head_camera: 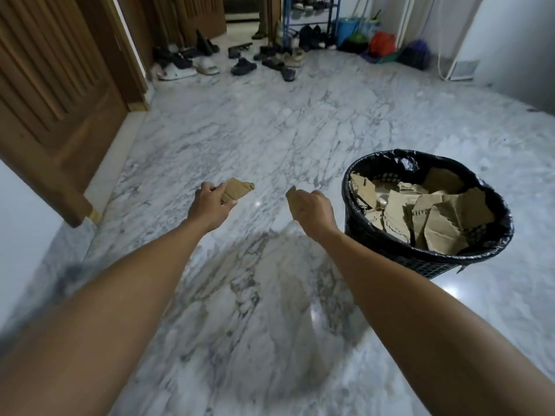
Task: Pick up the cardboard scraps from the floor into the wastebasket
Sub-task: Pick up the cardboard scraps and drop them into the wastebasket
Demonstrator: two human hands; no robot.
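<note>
Floor (270, 130): grey-veined white marble under my arms, glossy.
Wastebasket (420, 265): stands on it to my right.
Shoes (243, 66): scattered along the far edge.
Bags (390, 46): far right corner.

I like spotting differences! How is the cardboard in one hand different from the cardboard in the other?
The left hand's scrap sticks far out of the fist; the right hand's scrap barely peeks out. The left hand's scrap is farther from the wastebasket; the right hand's scrap is nearer. Both are brown cardboard.
</note>
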